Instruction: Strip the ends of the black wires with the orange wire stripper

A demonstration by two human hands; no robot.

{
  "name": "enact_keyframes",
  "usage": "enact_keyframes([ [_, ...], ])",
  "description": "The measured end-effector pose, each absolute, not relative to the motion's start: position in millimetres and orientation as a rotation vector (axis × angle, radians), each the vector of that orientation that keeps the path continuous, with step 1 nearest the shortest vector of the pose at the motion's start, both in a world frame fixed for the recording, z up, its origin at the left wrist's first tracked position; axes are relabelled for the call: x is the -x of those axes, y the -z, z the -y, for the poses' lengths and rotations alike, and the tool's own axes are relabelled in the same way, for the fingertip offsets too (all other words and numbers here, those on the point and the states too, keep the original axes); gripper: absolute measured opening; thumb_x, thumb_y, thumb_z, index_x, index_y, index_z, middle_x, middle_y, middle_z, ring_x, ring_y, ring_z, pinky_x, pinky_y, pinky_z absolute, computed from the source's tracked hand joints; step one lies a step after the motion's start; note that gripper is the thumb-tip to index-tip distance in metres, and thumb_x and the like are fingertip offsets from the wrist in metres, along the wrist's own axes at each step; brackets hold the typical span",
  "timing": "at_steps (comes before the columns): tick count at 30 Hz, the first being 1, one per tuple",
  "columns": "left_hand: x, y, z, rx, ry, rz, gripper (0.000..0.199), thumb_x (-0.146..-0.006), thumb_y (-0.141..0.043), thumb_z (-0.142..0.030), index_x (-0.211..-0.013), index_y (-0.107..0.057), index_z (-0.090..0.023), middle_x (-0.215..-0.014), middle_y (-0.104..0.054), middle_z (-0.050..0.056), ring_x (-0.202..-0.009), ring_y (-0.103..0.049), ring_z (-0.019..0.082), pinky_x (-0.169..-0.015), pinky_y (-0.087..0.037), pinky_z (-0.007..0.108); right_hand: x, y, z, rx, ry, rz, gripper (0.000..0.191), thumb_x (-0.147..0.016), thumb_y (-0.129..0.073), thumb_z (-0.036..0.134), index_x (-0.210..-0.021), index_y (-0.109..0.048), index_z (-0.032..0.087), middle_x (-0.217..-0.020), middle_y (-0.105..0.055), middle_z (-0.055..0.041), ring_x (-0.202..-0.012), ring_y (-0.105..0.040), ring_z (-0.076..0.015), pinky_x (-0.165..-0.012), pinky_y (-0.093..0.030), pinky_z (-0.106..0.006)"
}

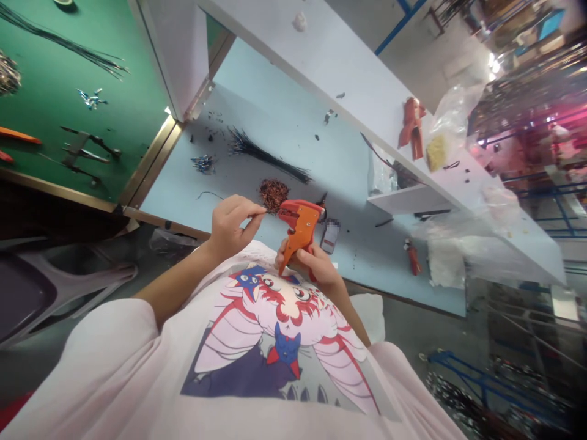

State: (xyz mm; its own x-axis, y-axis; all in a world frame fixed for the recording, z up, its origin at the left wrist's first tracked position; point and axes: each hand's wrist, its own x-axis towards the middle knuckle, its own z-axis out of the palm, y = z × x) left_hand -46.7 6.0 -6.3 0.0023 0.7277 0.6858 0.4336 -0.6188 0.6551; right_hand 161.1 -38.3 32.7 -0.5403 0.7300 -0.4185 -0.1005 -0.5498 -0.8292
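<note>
My right hand (321,267) is wrapped round the handles of an orange and red wire stripper (303,225), held upright above the bench's near edge. To its left, my left hand (235,225) pinches a thin black wire (209,194) between thumb and forefinger. One end of the wire trails out to the left behind the hand; the other points at the stripper's jaws. Whether it is inside the jaws I cannot tell. Just beyond the hands lies a tangled heap of copper-coloured pieces (274,194). Farther back rests a bundle of dark wires (273,157).
A small pile of blue-and-silver pieces (202,163) lies on the blue bench (293,91). Right of the stripper is a phone (331,236). A white shelf (348,79) runs along the back, carrying another red tool (411,127). A green bench (132,110) adjoins at left.
</note>
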Motion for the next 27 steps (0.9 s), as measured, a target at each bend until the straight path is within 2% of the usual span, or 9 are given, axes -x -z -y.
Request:
enact_keyframes([
  [9,49,5,-6,-1.992,-1.606,-1.265,0.003,-0.078,-0.058,-0.015,-0.078,-0.06,-0.019,-0.063,-0.058,0.0,-0.057,-0.047,0.01,-0.058,-0.04,0.025,-161,-28,33,1.185,-1.965,1.36,0.034,-0.084,-0.056,0.048,-0.095,-0.055,0.015,-0.081,-0.059,-0.006,-0.07,-0.057,-0.0161,-0.066,-0.048,-0.031],
  [11,50,6,-5,-1.906,-1.579,-1.326,0.003,-0.078,-0.058,-0.017,-0.078,-0.06,-0.018,-0.063,-0.057,-0.001,-0.056,-0.046,0.009,-0.057,-0.039,0.023,-163,-12,25,1.382,-1.715,1.604,0.034,-0.084,-0.054,0.048,-0.095,-0.055,0.016,-0.082,-0.06,-0.0053,-0.073,-0.056,-0.0166,-0.069,-0.046,-0.032],
  [14,51,8,-3,-1.759,-1.521,-1.402,0.003,-0.078,-0.058,-0.018,-0.078,-0.061,-0.018,-0.065,-0.056,-0.001,-0.056,-0.048,0.008,-0.056,-0.039,0.021,-168,29,12,1.789,-1.142,1.976,0.034,-0.081,-0.057,0.045,-0.101,-0.056,0.017,-0.087,-0.061,-0.0044,-0.079,-0.055,-0.0186,-0.075,-0.043,-0.033],
  [18,52,7,-2,-1.701,-1.464,-1.386,0.003,-0.077,-0.06,-0.018,-0.076,-0.062,-0.017,-0.064,-0.056,-0.001,-0.056,-0.048,0.008,-0.054,-0.038,0.02,-176,90,3,2.169,-0.804,2.2,0.035,-0.08,-0.056,0.037,-0.106,-0.055,0.014,-0.098,-0.061,-0.0105,-0.091,-0.055,-0.0226,-0.08,-0.041,-0.033],
  [22,51,6,-1,-1.691,-1.49,-1.336,0.002,-0.076,-0.061,-0.016,-0.076,-0.063,-0.017,-0.062,-0.054,-0.002,-0.053,-0.044,0.007,-0.051,-0.036,0.02,-180,125,6,2.25,-0.741,2.231,0.037,-0.075,-0.061,0.031,-0.105,-0.057,0.01,-0.105,-0.059,-0.0172,-0.102,-0.051,-0.0283,-0.089,-0.036,-0.039],
  [27,49,3,0,-1.73,-1.494,-1.291,0.002,-0.076,-0.061,-0.015,-0.076,-0.062,-0.017,-0.062,-0.054,-0.003,-0.052,-0.043,0.006,-0.05,-0.035,0.019,-176,124,-1,2.161,-0.775,2.223,0.043,-0.076,-0.061,0.027,-0.114,-0.054,0.01,-0.116,-0.056,-0.017,-0.109,-0.049,-0.0261,-0.093,-0.037,-0.038],
])
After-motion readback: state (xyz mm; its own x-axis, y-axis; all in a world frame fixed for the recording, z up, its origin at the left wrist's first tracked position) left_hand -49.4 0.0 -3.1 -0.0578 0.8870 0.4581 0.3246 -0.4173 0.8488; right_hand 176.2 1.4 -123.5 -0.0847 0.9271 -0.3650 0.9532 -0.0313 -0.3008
